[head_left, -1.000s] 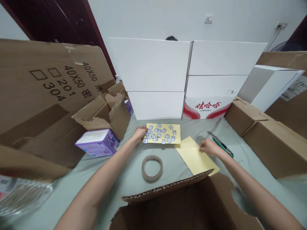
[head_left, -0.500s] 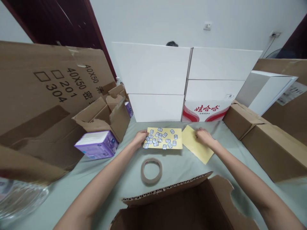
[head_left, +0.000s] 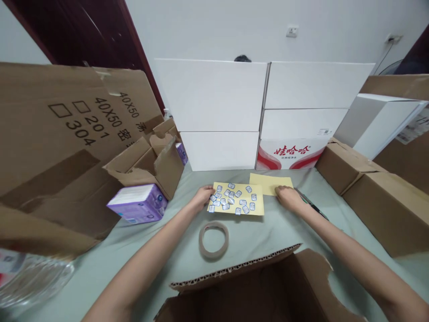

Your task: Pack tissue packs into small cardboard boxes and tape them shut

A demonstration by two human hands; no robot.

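Pinched at its left edge by my left hand (head_left: 203,197) is a yellow sheet (head_left: 236,208) dotted with several small white labels with blue borders. My right hand (head_left: 287,197) has its fingers closed on the lower right part of a plain yellow sheet (head_left: 264,181), which lies partly behind the labelled one. Beside my right wrist a dark pen (head_left: 315,207) rests on the cloth, partly hidden by the arm. A roll of tape (head_left: 201,243) lies flat in front of the labelled sheet.
An open cardboard box (head_left: 241,268) stands nearest me. Stacked white boxes (head_left: 214,98) form a wall at the back. On the left are a purple tissue pack (head_left: 144,210) and a torn carton (head_left: 170,165); brown boxes (head_left: 389,210) line the right.
The plain sheet has swung from a slant to nearly level, with my right hand on it. The labelled sheet has shifted slightly right and nearer me. The pen has come into view.
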